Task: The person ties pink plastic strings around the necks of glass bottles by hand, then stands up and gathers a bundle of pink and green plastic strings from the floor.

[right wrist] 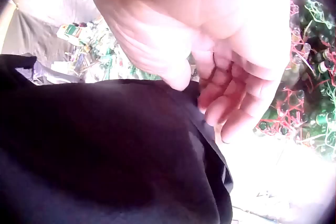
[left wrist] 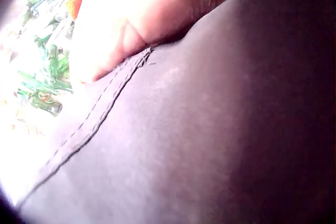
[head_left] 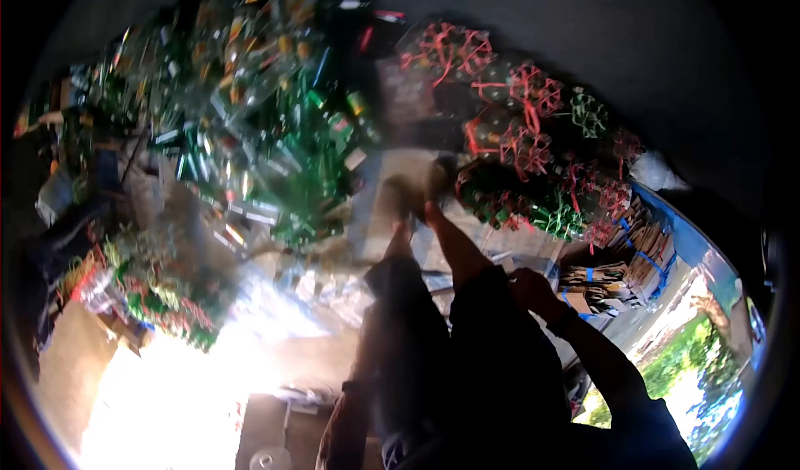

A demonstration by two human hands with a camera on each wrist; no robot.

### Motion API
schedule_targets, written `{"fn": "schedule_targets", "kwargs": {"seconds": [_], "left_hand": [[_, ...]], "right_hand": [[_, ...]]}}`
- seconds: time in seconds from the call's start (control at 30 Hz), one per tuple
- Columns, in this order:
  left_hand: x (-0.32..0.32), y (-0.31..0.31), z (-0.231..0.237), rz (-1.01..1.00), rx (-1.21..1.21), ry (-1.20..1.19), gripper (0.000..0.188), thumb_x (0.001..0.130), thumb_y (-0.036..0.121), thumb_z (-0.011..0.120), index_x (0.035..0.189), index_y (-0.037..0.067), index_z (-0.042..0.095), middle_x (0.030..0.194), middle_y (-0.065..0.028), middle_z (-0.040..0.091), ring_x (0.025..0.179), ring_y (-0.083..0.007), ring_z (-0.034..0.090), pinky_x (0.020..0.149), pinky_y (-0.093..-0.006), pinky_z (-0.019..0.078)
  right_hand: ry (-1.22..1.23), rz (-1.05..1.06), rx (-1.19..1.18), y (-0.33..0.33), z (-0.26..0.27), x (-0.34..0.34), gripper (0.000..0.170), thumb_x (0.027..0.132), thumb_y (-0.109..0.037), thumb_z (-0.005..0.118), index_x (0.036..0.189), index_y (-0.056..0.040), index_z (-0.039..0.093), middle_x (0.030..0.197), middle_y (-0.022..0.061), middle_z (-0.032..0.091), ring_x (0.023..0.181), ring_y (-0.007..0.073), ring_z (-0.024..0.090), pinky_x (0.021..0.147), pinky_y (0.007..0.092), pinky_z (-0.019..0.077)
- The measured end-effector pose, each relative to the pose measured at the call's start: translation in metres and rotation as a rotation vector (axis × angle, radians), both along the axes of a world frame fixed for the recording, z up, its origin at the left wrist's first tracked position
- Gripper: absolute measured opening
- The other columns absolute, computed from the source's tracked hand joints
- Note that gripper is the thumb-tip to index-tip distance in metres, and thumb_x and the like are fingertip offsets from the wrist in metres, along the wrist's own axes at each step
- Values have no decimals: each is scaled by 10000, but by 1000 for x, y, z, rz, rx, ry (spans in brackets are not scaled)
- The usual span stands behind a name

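My right hand (right wrist: 236, 61) hangs beside the hem of dark shorts (right wrist: 121, 145), its fingers loosely curled and the thumb tip right at the cloth. In the head view this hand (head_left: 532, 292) is beside the right knee, with a dark band on the wrist. The left hand (left wrist: 142, 16) shows at the top of the left wrist view, close against the stitched edge of the shorts (left wrist: 184, 129), which hides its fingers. No object shows in either hand.
Piled green and clear bottles (head_left: 275, 137) lie ahead on the left. Bottles bundled with red ties (head_left: 525, 95) stand ahead on the right. Tied stacks of flattened cardboard (head_left: 612, 274) are by the right side. More bundled bottles (head_left: 179, 291) sit at the left, beside bright sunlit floor.
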State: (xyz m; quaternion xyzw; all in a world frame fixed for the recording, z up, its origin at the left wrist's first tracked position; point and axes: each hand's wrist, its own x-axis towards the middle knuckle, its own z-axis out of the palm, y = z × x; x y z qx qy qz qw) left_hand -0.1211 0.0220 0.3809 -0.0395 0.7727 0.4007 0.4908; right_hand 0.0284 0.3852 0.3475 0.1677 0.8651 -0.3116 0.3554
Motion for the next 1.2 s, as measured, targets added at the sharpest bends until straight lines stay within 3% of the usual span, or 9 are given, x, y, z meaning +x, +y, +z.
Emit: {"fn": "schedule_targets", "kwargs": {"seconds": [0.07, 0.1, 0.23, 0.37, 0.43, 0.6, 0.77, 0.93, 1.2], "left_hand": [[23, -28, -16, 64, 30, 19, 468, 884, 146, 662, 1314, 20, 527, 1244, -207, 573, 1188, -366, 525, 1011, -444, 432], [27, -34, -15, 76, 9, 53, 459, 884, 143, 666, 1305, 15, 536, 1243, -205, 578, 1184, -357, 534, 1010, -438, 437], [32, -50, 5, 116, -5, 145, 392, 906, 153, 627, 1262, -1, 569, 1088, -216, 647, 1061, -328, 620, 893, -424, 496], [32, -53, 24, 247, 3, -80, 438, 892, 189, 686, 1276, 12, 573, 1235, -189, 603, 1168, -324, 566, 985, -408, 465], [54, -59, 15, 368, 25, 23, 421, 893, 203, 685, 1255, 11, 591, 1220, -187, 618, 1161, -310, 576, 987, -401, 465], [107, -60, -1, 481, -82, -13, 402, 911, 242, 671, 1217, -12, 614, 1175, -195, 648, 1125, -300, 607, 973, -390, 467], [134, -47, 25, 569, -96, -23, 407, 938, 279, 642, 1202, -30, 615, 1174, -205, 655, 1118, -291, 617, 954, -385, 468], [164, -39, 56, 858, -19, -65, 448, 965, 337, 597, 1198, -46, 610, 1138, -206, 666, 1068, -276, 629, 934, -380, 471], [240, -35, 19, 968, -80, -29, 457, 968, 358, 596, 1182, -44, 629, 1078, -206, 692, 1034, -289, 654, 912, -363, 486]], "right_hand": [[54, 451, 18, 5, -15, 4, 160, 893, -193, 566, 850, -52, 626, 867, 139, 615, 817, 329, 617, 718, 447, 519], [71, 469, 19, 5, -16, -2, 160, 893, -193, 566, 850, -52, 626, 867, 139, 615, 817, 329, 617, 718, 447, 519], [106, 468, 107, -8, -5, -12, 96, 846, -108, 539, 774, -62, 583, 780, 126, 572, 770, 308, 594, 675, 427, 506], [251, 428, 16, -8, 21, -47, 128, 872, -117, 549, 797, -16, 571, 802, 158, 588, 790, 343, 604, 697, 444, 494], [159, 17, -102, -21, 32, -67, 162, 893, -149, 560, 880, 7, 603, 845, 189, 625, 820, 370, 625, 715, 437, 494], [98, 185, -132, -20, 22, -65, 174, 902, -173, 579, 944, -9, 618, 865, 210, 643, 836, 395, 633, 720, 447, 498], [79, 337, -60, -1, 10, -48, 150, 887, -176, 613, 950, -41, 621, 872, 203, 650, 833, 403, 633, 704, 462, 504], [63, 401, -157, 21, 24, -59, 129, 884, -148, 609, 941, -33, 624, 824, 212, 647, 774, 406, 635, 668, 454, 504], [-131, 517, 42, 62, 38, -59, 100, 853, -91, 543, 827, -7, 592, 743, 255, 594, 726, 439, 598, 618, 466, 464]]}}
